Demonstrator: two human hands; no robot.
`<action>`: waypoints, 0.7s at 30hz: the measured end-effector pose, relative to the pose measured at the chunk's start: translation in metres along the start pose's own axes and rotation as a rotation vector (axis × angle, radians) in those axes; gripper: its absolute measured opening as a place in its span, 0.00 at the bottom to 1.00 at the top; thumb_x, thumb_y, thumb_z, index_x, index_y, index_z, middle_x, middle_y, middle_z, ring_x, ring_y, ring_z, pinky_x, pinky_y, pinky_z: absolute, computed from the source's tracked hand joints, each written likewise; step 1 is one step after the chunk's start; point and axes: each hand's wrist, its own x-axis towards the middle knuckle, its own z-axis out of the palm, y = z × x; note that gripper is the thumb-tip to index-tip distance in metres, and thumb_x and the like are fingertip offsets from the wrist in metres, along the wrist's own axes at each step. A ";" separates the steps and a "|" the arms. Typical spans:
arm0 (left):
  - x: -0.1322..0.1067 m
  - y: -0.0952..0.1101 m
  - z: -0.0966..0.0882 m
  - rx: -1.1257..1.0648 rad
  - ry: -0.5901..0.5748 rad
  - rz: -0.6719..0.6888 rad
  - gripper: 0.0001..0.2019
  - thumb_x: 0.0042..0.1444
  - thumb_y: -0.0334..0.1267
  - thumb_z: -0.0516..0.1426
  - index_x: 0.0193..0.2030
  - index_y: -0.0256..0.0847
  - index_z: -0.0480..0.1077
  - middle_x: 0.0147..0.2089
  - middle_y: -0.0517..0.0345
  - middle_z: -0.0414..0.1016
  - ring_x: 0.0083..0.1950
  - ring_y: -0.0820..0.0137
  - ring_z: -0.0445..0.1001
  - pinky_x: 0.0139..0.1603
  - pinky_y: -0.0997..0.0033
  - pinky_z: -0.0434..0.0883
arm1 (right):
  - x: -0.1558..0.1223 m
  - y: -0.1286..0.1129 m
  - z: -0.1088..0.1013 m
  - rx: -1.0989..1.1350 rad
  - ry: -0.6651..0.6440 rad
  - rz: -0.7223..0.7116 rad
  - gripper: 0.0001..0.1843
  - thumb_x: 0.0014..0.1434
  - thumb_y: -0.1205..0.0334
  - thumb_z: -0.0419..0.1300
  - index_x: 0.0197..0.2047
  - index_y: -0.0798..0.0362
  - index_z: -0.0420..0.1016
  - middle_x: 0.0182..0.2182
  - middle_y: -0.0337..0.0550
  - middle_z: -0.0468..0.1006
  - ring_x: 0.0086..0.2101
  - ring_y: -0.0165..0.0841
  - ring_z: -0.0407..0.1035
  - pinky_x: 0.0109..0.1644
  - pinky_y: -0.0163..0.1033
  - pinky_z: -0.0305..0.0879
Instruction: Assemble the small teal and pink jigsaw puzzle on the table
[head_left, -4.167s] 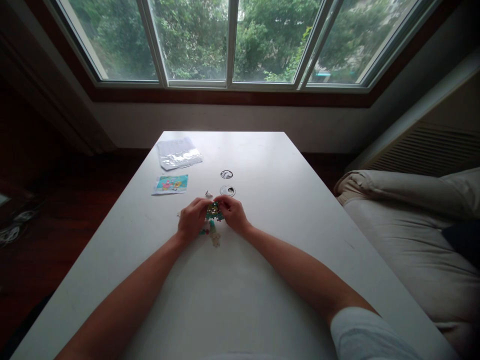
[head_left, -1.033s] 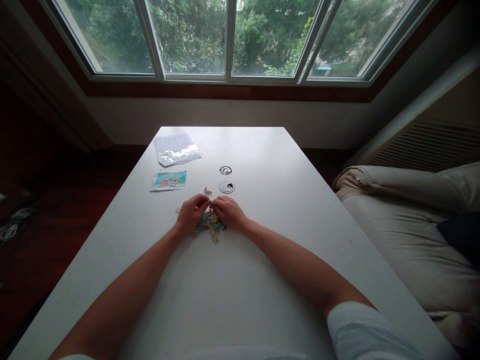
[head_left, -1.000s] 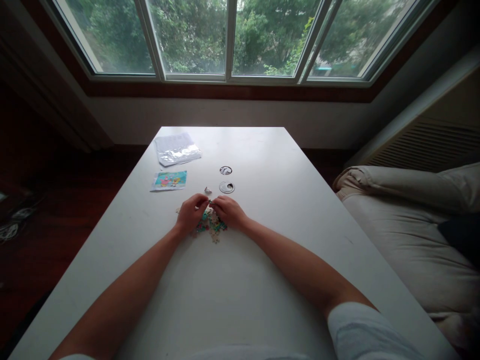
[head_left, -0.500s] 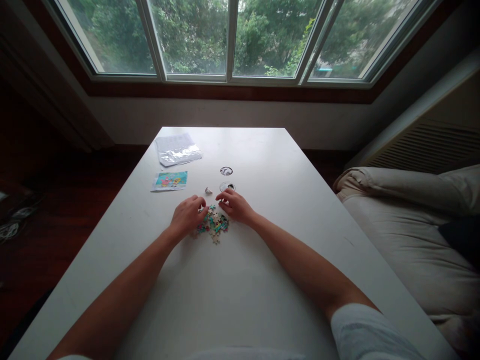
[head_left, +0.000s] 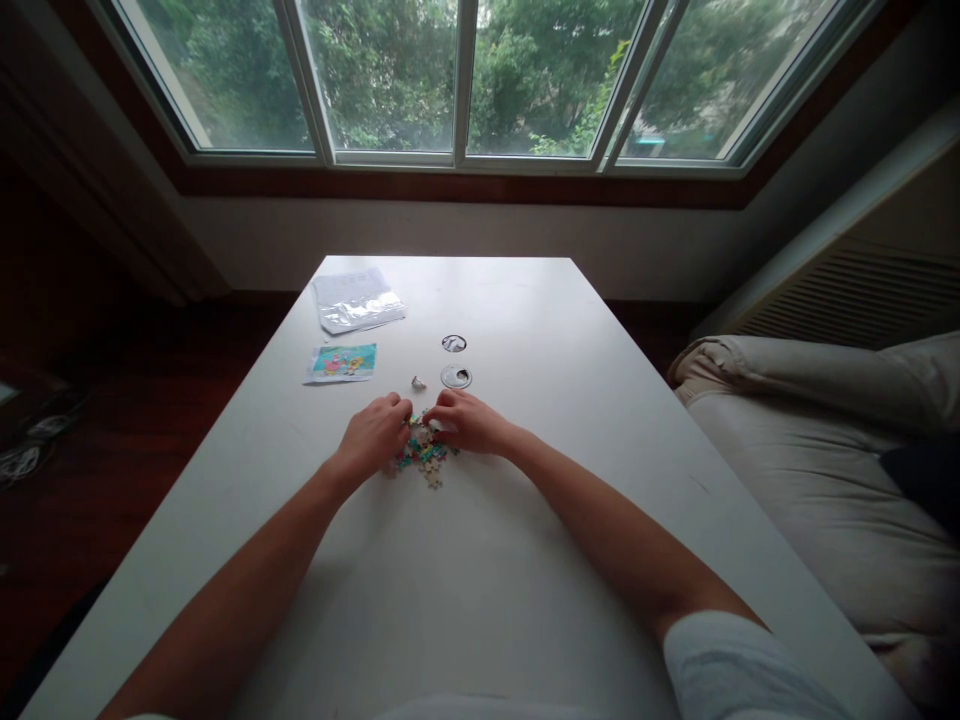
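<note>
A small heap of jigsaw puzzle pieces (head_left: 429, 462), with teal, yellow and plain beige faces, lies on the white table (head_left: 465, 560). At the heap's left edge is my left hand (head_left: 376, 432), fingers curled together over the pieces; whatever they pinch is too small to make out. My right hand (head_left: 474, 421) reaches in from the right, thumb and forefinger apart over the upper part of the heap. No piece can be seen between them. Just beyond the hands sits a small crumpled whitish scrap (head_left: 418, 383).
A colourful picture card (head_left: 341, 363) lies at the left, with a clear plastic bag (head_left: 360, 302) behind it. Two round metallic discs, a nearer one (head_left: 456, 377) and a farther one (head_left: 454, 343), lie mid-table. A beige sofa (head_left: 780, 430) stands to the right, below a window (head_left: 465, 165).
My right hand has come down and nearer, from beside the closer disc onto the heap, uncovering that disc. My left hand stays at the heap with its fingers curled further in.
</note>
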 end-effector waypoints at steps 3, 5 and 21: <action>0.001 0.001 -0.002 -0.026 0.039 -0.025 0.03 0.60 0.34 0.56 0.37 0.46 0.70 0.38 0.56 0.75 0.35 0.65 0.73 0.32 0.69 0.60 | 0.002 -0.005 0.006 -0.062 0.065 -0.020 0.08 0.66 0.60 0.60 0.45 0.48 0.80 0.41 0.47 0.74 0.42 0.36 0.65 0.50 0.40 0.61; 0.003 0.001 -0.003 -0.051 0.076 -0.050 0.02 0.62 0.35 0.56 0.39 0.46 0.70 0.36 0.57 0.76 0.34 0.65 0.73 0.32 0.69 0.59 | 0.002 -0.007 0.008 -0.073 0.090 -0.027 0.10 0.68 0.61 0.56 0.43 0.48 0.80 0.41 0.47 0.75 0.41 0.35 0.65 0.49 0.40 0.61; 0.007 0.010 0.011 -0.523 0.173 -0.113 0.05 0.67 0.41 0.50 0.45 0.46 0.65 0.30 0.64 0.75 0.29 0.71 0.75 0.33 0.73 0.66 | 0.007 -0.016 0.013 0.570 0.336 0.303 0.14 0.61 0.52 0.63 0.46 0.51 0.73 0.33 0.38 0.79 0.33 0.29 0.71 0.41 0.35 0.66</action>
